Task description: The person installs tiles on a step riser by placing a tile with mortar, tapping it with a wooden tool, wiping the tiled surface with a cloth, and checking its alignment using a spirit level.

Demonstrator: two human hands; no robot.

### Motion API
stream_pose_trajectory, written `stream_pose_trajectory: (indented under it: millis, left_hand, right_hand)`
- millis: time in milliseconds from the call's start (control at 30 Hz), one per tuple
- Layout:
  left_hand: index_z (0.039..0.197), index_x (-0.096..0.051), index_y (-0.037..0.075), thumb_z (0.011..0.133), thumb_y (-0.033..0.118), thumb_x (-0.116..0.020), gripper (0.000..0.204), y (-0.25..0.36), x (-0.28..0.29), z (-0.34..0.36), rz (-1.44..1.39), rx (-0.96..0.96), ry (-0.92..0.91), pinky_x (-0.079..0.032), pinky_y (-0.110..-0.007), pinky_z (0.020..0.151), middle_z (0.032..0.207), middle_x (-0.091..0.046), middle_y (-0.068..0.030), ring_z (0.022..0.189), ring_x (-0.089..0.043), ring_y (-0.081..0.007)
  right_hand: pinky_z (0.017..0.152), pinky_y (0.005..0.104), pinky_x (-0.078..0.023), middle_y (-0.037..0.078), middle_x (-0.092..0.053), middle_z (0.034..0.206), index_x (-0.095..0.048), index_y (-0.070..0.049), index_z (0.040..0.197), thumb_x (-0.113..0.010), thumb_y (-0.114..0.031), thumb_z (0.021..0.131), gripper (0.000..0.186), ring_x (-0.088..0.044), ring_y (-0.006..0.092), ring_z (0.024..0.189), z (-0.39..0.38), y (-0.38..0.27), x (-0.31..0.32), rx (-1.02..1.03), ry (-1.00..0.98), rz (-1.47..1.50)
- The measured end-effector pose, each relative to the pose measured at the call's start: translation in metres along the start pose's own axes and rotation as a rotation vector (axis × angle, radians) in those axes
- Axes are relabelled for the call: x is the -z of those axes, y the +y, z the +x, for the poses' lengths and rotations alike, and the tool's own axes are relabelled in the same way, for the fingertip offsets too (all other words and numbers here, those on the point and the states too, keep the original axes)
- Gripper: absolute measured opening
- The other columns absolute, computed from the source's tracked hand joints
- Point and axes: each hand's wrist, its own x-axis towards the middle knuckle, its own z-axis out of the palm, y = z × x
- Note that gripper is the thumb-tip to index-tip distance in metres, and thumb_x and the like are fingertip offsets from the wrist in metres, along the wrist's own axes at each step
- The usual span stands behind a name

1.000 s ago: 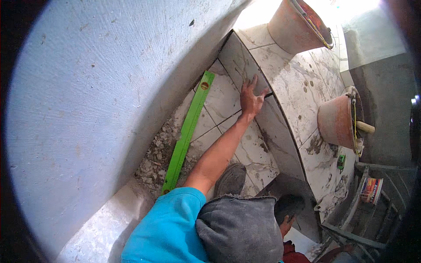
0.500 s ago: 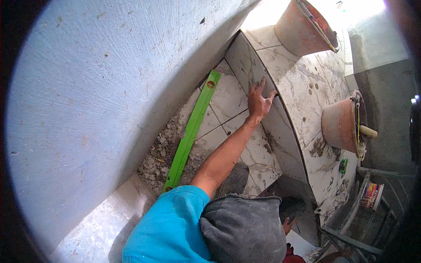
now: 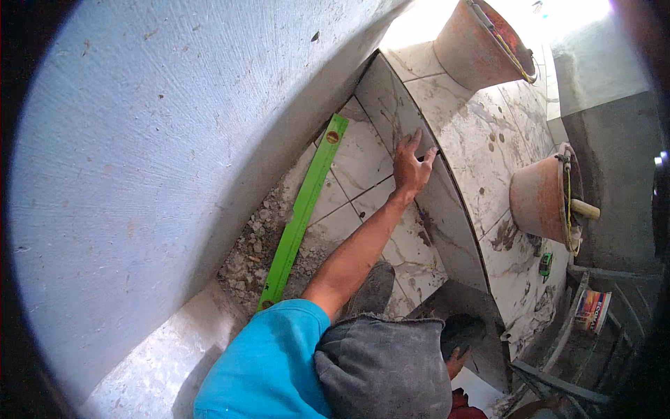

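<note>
My left hand (image 3: 412, 164), at the end of a bare forearm below a blue sleeve, is open, fingers spread against the upright marbled tile face (image 3: 447, 223) near its top edge. Left of it, a long green level (image 3: 308, 199) lies diagonally over white floor tiles (image 3: 359, 157) and grey rubble (image 3: 255, 241). Grey cloth (image 3: 380, 366) fills the lower middle, partly covering a dark shoe (image 3: 373, 286). At lower right, skin, a dark shape and red cloth (image 3: 464, 408) show, apparently another person, partly hidden. My right hand cannot be made out.
The tiled ledge (image 3: 460, 119) holds two buckets (image 3: 474, 49) (image 3: 537, 199), the nearer with a handled tool, plus a green tape measure (image 3: 546, 265). A pale blue wall (image 3: 132, 174) borders the left. A metal frame (image 3: 558, 349) with a small tub (image 3: 592, 311) stands at lower right.
The whole view has shifted slightly since a second ago. My left hand stays spread on the upright tile, with only very slight movement.
</note>
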Motion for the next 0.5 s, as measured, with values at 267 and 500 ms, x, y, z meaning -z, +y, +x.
stream_pose_trajectory:
  millis: [267,500]
  left_hand:
    - [0.123,-0.055,-0.002,0.075,-0.002,-0.053,0.048,-0.009,0.006,0.001,-0.034,-0.01,-0.01,-0.042,-0.041,0.098,0.118,-0.056,-0.0242,0.112,-0.053,-0.0376]
    - [0.117,-0.059,-0.004,0.067,-0.009,-0.044,0.052,-0.027,0.013,0.002,0.025,-0.114,-0.006,-0.047,-0.038,0.092,0.109,-0.063,-0.0215,0.103,-0.061,-0.0354]
  right_hand:
    - [0.083,0.0439,-0.043,0.025,-0.062,0.107,-0.031,-0.01,0.145,-0.048,-0.04,0.096,0.06,-0.059,0.0376,0.09,-0.004,-0.018,0.012,-0.038,-0.058,0.003]
    - [0.09,0.0455,-0.042,0.026,-0.058,0.117,-0.031,-0.01,0.145,-0.049,-0.032,0.096,0.057,-0.057,0.0411,0.103,-0.005,-0.016,0.008,-0.102,-0.071,-0.032]
